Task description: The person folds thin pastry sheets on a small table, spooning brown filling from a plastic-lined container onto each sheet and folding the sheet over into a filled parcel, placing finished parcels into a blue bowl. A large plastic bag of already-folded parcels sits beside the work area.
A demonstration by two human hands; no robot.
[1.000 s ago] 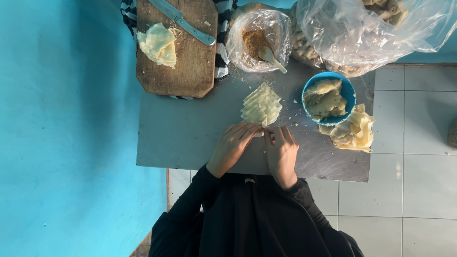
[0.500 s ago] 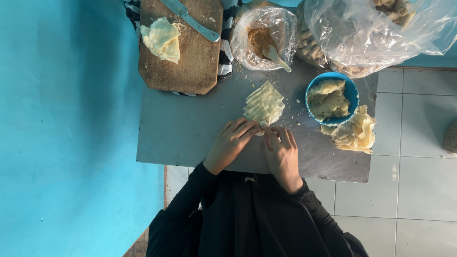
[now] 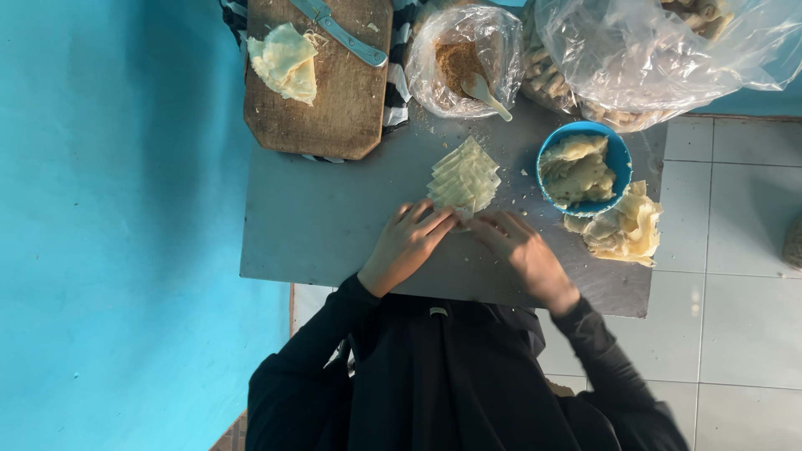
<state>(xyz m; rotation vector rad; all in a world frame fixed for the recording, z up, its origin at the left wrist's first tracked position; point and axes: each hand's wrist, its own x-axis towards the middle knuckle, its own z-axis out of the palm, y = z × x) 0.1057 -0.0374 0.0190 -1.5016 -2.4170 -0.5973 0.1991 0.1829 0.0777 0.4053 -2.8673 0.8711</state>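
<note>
A fanned stack of pale yellow wrapper sheets (image 3: pixel 464 177) lies on the grey table (image 3: pixel 334 225). My left hand (image 3: pixel 409 244) and my right hand (image 3: pixel 520 250) rest on the table at the stack's near end. Their fingertips meet on the nearest sheet and press on it. What is under the fingers is hidden. A blue bowl (image 3: pixel 616 153) of pale filling sits right of the stack, just beyond my right hand.
A wooden cutting board (image 3: pixel 342 100) at the back left carries folded wrappers (image 3: pixel 286 62) and a knife (image 3: pixel 344 32). A plastic bag of brown crumbs with a spoon (image 3: pixel 464 60) and a large clear bag (image 3: pixel 660 58) stand at the back. Crumpled wrappers (image 3: pixel 625 227) lie by the bowl. A blue wall is on the left.
My hands have drawn slightly apart and flattened onto the near end of the stack. The right hand has shifted right. The view has moved a little.
</note>
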